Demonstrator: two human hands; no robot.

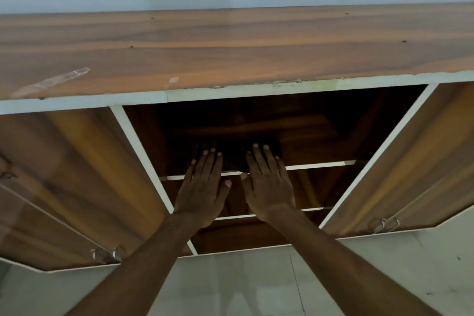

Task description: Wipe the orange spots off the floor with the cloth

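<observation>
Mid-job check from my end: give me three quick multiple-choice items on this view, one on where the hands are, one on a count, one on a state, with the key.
1. Where are the two hands?
A. Flat on the floor tiles
B. Reaching into the open middle bay of the wooden cabinet
C. Resting on the cabinet top

2. How many cabinet doors stand open?
A. None
B. One
C. Two

3. What are the hands holding?
A. Nothing, fingers spread
B. A cloth
C. A bottle

Key: 1 B, the left hand and right hand reach in over the white-edged shelf of the wooden cabinet. 2 C, the left door and right door swing out either side of the bay. 3 A, both hands are open with nothing in them; no cloth shows in this view.
</observation>
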